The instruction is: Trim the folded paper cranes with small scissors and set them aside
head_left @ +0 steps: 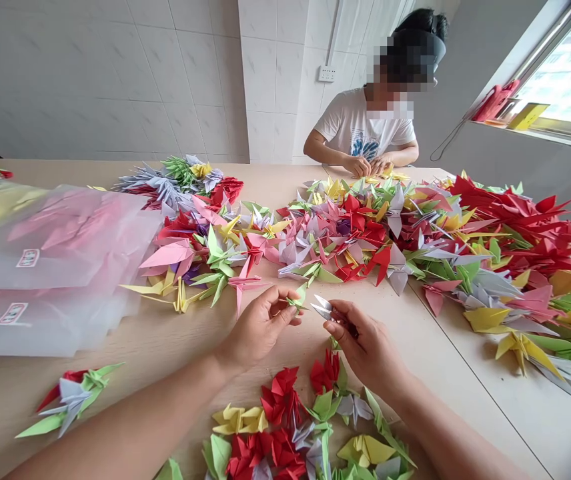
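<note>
Tons of cranes (365, 233) are already being heaped mid-frame, with a green scrap (298, 298) being pinched by the left hand (258, 327), a pale fold (323, 308) by the right hand (368, 347).

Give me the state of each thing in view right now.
left hand: pinching green folded piece
right hand: pinching pale folded piece
plastic bags: lying flat, stacked
folded cranes: heaped loose on table
co-worker's hands: together over paper

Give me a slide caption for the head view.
Left hand pinches a green paper piece, right hand a white paper piece, amid origami cranes.
</note>
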Demonstrator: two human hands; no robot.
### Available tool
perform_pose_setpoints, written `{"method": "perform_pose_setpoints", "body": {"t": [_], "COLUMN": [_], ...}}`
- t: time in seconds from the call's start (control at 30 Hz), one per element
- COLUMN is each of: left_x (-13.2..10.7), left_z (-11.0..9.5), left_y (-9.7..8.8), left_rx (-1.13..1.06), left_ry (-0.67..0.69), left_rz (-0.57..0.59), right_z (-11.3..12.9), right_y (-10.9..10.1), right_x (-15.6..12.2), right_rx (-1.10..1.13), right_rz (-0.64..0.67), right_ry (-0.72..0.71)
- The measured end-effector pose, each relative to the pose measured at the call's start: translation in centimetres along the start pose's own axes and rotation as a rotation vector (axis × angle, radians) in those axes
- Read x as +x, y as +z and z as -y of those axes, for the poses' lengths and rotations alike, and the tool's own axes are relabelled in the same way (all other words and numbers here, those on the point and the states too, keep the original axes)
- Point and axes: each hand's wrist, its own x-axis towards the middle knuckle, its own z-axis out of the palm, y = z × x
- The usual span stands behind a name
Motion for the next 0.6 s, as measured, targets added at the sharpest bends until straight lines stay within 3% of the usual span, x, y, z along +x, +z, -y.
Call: {"method": "perform_pose_setpoints", "body": {"t": [0.17, 0.6], "left_x": [-0.1, 0.0], "left_z": [-0.4, -1.0], "left_y": [0.0, -0.1], "left_rx": [-0.002, -0.384], "left_ry": [-0.027, -0.215], "left_rz": [-0.028, 0.053], "right_z": [-0.2, -0.2], "right_y": [0.1, 0.1], "right_x": [0.0, 0.3], "right_rx": [-0.049, -0.199], "right_rz": [-0.028, 0.057], "right_ry": [-0.009, -0.147]}}
